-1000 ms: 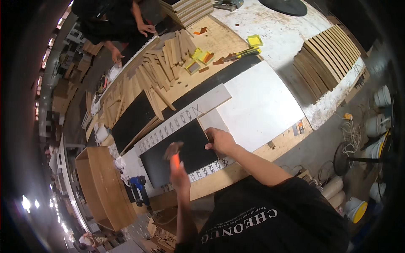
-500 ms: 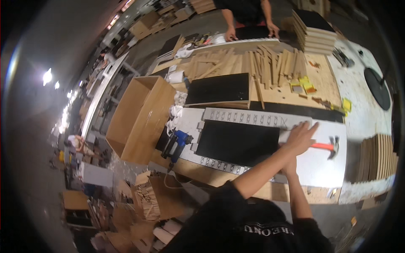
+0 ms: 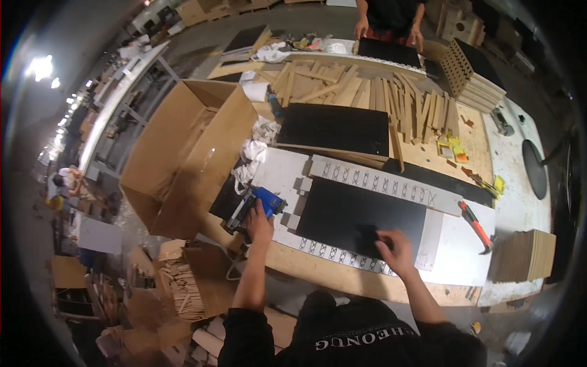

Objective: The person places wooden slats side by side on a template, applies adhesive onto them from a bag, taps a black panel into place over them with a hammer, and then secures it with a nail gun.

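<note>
My left hand (image 3: 260,224) is closed around a blue and black nail gun (image 3: 269,202) at the left end of the white work board (image 3: 284,164). A black rectangular panel (image 3: 361,214) lies flat in front of me. It sits between two pale strips marked with crosses, the far strip (image 3: 379,181) and the near strip (image 3: 339,255). Small pale blocks (image 3: 293,222) rest against its left end. Above the panel's near right part is my right hand (image 3: 398,251), fingers loosely bent and apart, with nothing visible in them. A hammer (image 3: 477,227) with an orange handle lies right of the panel.
A large open cardboard box (image 3: 202,153) stands left. Beyond the panel are stacked black boards (image 3: 333,128) and loose wooden strips (image 3: 413,107). Stacked brown boards (image 3: 523,257) stand right. Across the table, another person's hands (image 3: 362,27) are at a black panel (image 3: 388,52).
My left hand has moved left from the panel's right end and taken hold of the nail gun. My right hand has come over the panel. The hammer lies at a different angle.
</note>
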The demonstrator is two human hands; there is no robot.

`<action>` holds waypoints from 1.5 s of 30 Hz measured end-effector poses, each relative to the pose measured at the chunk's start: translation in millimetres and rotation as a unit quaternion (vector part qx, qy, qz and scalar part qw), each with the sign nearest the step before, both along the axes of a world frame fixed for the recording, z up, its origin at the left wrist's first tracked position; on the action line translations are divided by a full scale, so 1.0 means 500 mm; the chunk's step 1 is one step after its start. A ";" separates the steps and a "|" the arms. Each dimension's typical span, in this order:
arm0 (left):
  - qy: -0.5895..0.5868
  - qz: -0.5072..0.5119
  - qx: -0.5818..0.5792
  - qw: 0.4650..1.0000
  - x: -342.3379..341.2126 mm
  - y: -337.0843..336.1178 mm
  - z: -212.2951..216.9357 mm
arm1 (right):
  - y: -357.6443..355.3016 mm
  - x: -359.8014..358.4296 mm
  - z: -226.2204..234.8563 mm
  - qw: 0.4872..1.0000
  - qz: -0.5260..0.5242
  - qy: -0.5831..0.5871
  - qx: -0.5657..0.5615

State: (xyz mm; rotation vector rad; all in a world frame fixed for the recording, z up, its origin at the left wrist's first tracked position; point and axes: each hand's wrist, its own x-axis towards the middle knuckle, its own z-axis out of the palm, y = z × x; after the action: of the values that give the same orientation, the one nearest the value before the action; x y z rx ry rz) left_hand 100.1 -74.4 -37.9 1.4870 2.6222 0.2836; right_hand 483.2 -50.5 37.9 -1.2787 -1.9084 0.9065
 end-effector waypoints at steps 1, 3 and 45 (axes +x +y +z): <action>-0.051 0.003 0.006 0.999 -0.016 0.003 0.007 | 0.013 -0.048 0.012 0.999 0.031 0.000 -0.009; -0.099 -0.069 0.051 0.991 -0.047 -0.004 0.048 | 0.021 -0.116 0.040 0.996 0.062 -0.048 -0.034; -0.717 0.025 0.316 0.620 0.023 -0.148 0.225 | -0.105 -0.363 0.064 0.635 0.161 0.632 -0.414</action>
State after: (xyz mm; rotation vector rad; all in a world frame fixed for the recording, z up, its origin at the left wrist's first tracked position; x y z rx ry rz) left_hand 111.7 -148.3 74.8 0.5655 1.1576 1.6567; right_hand 301.6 -103.0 70.1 -0.2787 -0.4788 2.2243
